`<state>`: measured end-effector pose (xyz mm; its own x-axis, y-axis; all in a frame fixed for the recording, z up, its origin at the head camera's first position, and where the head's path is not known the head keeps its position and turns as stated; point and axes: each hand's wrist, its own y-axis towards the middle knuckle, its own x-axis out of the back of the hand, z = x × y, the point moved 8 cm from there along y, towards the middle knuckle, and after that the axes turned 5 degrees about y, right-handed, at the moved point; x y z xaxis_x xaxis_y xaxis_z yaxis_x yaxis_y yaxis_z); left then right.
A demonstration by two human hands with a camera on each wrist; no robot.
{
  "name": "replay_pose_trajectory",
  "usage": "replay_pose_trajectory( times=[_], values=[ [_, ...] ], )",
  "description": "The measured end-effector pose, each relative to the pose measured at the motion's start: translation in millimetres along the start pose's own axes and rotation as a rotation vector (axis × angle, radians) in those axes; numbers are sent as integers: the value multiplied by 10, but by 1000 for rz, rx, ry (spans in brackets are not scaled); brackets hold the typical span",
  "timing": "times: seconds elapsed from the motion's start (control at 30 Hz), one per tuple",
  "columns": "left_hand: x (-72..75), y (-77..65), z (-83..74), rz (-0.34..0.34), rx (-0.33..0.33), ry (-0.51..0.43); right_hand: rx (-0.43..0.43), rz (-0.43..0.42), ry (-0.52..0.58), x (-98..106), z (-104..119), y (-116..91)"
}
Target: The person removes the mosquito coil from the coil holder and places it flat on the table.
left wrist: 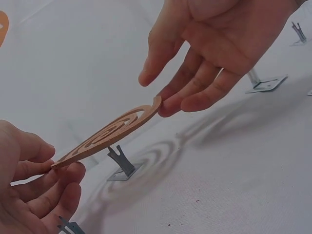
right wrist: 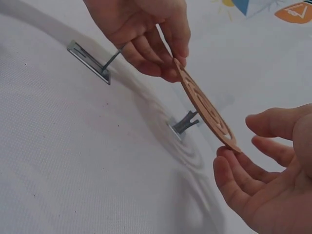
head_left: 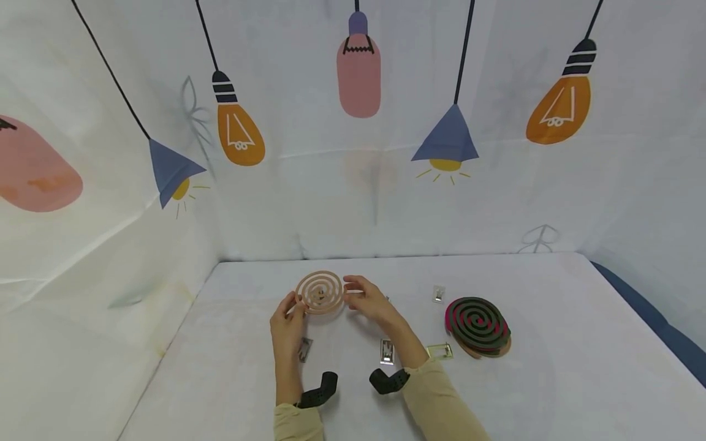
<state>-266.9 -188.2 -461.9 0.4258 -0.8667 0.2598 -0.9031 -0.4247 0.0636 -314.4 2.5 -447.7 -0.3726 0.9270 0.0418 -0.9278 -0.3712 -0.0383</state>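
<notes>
A brown mosquito coil [head_left: 320, 273] is held level above the white table. My left hand [head_left: 288, 321] pinches its left edge between thumb and fingers. At the opposite edge, fingertips of my right hand [head_left: 371, 300] touch the coil's outer end from below, the thumb standing apart from it. Beneath the coil, a small metal coil stand [left wrist: 123, 165] rises from its flat base; in the left wrist view its forked tip is right at the coil's underside. Another stand [right wrist: 90, 63] with a raised prong is near the left hand in the right wrist view.
More metal stands lie about: one silver [head_left: 387, 352] between the forearms, a gold-toned one [head_left: 439, 351] by the right sleeve, another silver [head_left: 438, 294] farther back. A stack of green, red and brown coils [head_left: 478, 327] sits at the right. A printed white cloth [head_left: 309, 196] hangs behind the table.
</notes>
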Motion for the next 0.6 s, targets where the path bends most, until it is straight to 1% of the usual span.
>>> replay_pose_trajectory(
  times=[0.1, 0.17, 0.23, 0.33, 0.43, 0.53, 0.6],
  values=[
    [7, 6, 14, -3, 2, -15, 39, 14, 4, -21, 122, -73],
    [16, 10, 25, -3, 5, -22, 55, 8, 16, -28, 158, -111],
    [25, 18, 23, 1, 2, -29, 66, -11, 21, -18, 128, -111],
    [11, 20, 8, 10, -7, -32, 67, -39, 32, 34, 23, -79],
    [-1, 17, 2, 33, -3, -107, 67, -48, 42, 69, -76, -44],
    [-46, 4, 8, 80, 23, -211, 55, -67, 59, 118, -135, -45],
    [-86, -8, 10, 110, 35, -257, 40, -84, 70, 159, -167, -56]
  ],
)
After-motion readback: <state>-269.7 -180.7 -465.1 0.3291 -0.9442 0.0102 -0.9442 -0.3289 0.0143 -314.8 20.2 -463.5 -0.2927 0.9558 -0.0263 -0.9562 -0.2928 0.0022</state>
